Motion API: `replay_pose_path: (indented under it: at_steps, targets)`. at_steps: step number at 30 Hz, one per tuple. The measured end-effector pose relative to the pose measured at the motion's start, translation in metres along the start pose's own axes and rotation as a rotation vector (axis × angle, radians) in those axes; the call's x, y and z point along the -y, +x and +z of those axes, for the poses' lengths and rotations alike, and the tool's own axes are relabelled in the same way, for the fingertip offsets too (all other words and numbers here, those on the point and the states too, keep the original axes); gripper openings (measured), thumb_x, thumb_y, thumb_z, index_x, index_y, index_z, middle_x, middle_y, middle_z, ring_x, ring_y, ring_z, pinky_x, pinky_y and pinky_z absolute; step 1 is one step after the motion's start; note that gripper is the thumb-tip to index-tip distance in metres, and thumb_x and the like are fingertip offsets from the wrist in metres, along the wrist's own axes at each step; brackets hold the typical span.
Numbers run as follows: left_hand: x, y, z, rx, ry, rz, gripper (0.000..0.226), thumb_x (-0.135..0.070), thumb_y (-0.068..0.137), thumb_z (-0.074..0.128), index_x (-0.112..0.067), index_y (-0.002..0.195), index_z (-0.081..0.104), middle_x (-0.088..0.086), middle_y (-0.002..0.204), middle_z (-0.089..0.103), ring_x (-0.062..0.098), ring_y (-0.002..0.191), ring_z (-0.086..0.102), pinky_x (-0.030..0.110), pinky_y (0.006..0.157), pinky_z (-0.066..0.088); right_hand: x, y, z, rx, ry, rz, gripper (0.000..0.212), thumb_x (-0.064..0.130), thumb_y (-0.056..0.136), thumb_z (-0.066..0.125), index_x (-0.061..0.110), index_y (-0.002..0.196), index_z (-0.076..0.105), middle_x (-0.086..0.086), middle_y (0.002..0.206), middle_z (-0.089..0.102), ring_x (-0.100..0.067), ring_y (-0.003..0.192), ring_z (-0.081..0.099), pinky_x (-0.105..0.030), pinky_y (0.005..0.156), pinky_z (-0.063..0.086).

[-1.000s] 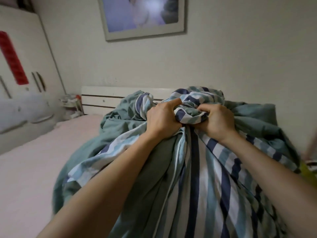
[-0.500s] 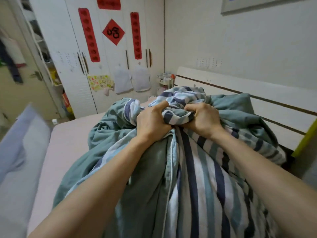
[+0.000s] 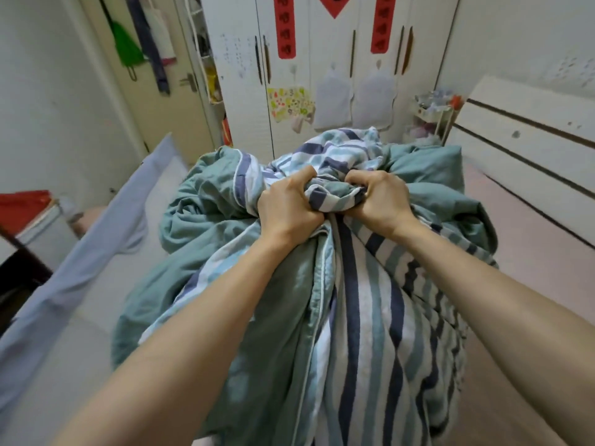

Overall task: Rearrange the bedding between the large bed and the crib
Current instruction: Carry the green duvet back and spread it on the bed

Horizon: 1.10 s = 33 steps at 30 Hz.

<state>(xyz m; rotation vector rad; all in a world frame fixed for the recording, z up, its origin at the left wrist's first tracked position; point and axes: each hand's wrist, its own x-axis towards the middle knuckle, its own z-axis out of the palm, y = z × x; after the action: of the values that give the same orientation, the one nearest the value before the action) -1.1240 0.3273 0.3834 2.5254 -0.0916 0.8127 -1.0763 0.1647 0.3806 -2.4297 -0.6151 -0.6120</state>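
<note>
A: Hands?
B: Left hand [image 3: 286, 209] and right hand [image 3: 381, 197] both clenching bunched striped quilt [image 3: 360, 317], side by side, nearly touching.
A: Quilt location?
B: Being held up in front, between pink bed [image 3: 528, 259] at right and grey crib rail [image 3: 83, 252] at left.

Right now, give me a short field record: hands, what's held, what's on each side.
left hand: left hand grips a bunched fold of the duvet
right hand: right hand grips the same bunch, fingers curled
duvet: striped and green, gathered and lifted in front of the person
left side: blue-grey crib rail
right side: pink bed sheet, white headboard
ahead: white wardrobe
</note>
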Motion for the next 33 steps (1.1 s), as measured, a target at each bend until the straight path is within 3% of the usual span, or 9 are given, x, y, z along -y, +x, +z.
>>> replay_pose_path:
  at_steps: [6,15,20,23,25,27,30,32,33]
  targets:
    - [0.016,0.045,0.052,-0.078,0.089,-0.086,0.028,-0.030,0.068,0.066,-0.025,0.074,0.039,-0.008,0.066,0.048,0.027,0.071,0.058,0.028,0.056,0.027,-0.057,0.056,0.052,-0.002,0.088,-0.089,0.027,0.048,0.069,0.062,0.024,0.082,0.061,0.004,0.071,0.064,-0.023,0.073,0.063,-0.032,0.061,0.046]
    - [0.069,0.116,0.156,-0.067,0.205,-0.138,0.028,-0.028,0.069,0.067,-0.022,0.093,0.053,-0.002,0.083,0.063,0.030,0.083,0.060,0.030,0.059,0.036,-0.148,0.130,0.145,-0.040,0.083,-0.153,0.016,0.030,0.072,0.064,0.023,0.086,0.061,-0.003,0.078,0.070,-0.031,0.076,0.063,-0.031,0.062,0.036]
    - [0.136,0.104,0.268,0.124,0.239,-0.161,0.037,-0.025,0.069,0.059,-0.021,0.106,0.052,0.000,0.101,0.063,0.031,0.095,0.060,0.039,0.068,0.048,-0.222,0.113,0.242,0.196,-0.118,-0.070,0.043,0.011,0.071,0.059,0.031,0.109,0.062,-0.001,0.098,0.068,-0.028,0.092,0.058,-0.035,0.078,0.031]
    - [0.180,0.071,0.331,0.384,0.360,-0.272,0.050,-0.029,0.078,0.056,-0.021,0.126,0.046,0.007,0.119,0.055,0.034,0.109,0.053,0.040,0.082,0.042,-0.254,0.076,0.301,0.437,-0.246,-0.025,0.049,0.024,0.078,0.058,0.029,0.126,0.054,-0.006,0.112,0.058,-0.029,0.105,0.051,-0.038,0.085,0.033]
    - [0.209,0.047,0.364,0.524,0.391,-0.381,0.071,-0.035,0.082,0.056,-0.022,0.146,0.027,0.012,0.137,0.043,0.037,0.123,0.042,0.042,0.099,0.034,-0.267,0.051,0.340,0.561,-0.262,0.013,0.059,0.037,0.081,0.058,0.026,0.137,0.043,-0.011,0.117,0.051,-0.032,0.111,0.047,-0.039,0.092,0.033]
    - [0.229,0.026,0.383,0.610,0.353,-0.453,0.091,-0.043,0.085,0.057,-0.022,0.153,0.000,0.012,0.155,0.019,0.035,0.141,0.019,0.048,0.114,0.017,-0.278,0.032,0.370,0.648,-0.277,0.011,0.075,0.049,0.083,0.056,0.025,0.147,0.026,-0.016,0.125,0.046,-0.034,0.119,0.041,-0.040,0.105,0.027]
    - [0.232,0.014,0.373,0.567,0.242,-0.492,0.115,-0.055,0.077,0.066,-0.025,0.150,-0.017,0.004,0.160,-0.014,0.031,0.146,-0.011,0.051,0.117,0.003,-0.276,0.033,0.373,0.698,-0.234,0.006,0.095,0.066,0.080,0.052,0.030,0.152,0.002,-0.021,0.155,0.011,-0.035,0.144,0.009,-0.043,0.119,-0.001]
    - [0.224,0.003,0.364,0.468,0.152,-0.550,0.120,-0.062,0.071,0.069,-0.025,0.151,-0.013,0.007,0.159,-0.014,0.033,0.146,-0.012,0.050,0.116,0.004,-0.273,0.032,0.357,0.680,-0.121,0.019,0.104,0.069,0.076,0.055,0.033,0.151,-0.006,-0.014,0.159,-0.012,-0.030,0.146,-0.010,-0.044,0.118,-0.007]
    - [0.215,-0.003,0.353,0.443,0.098,-0.598,0.118,-0.066,0.069,0.068,-0.025,0.152,-0.006,0.008,0.160,-0.003,0.034,0.146,-0.005,0.050,0.117,0.008,-0.269,0.029,0.341,0.692,-0.058,0.024,0.105,0.068,0.075,0.059,0.032,0.152,-0.003,-0.011,0.159,-0.009,-0.028,0.147,-0.008,-0.044,0.118,-0.003]
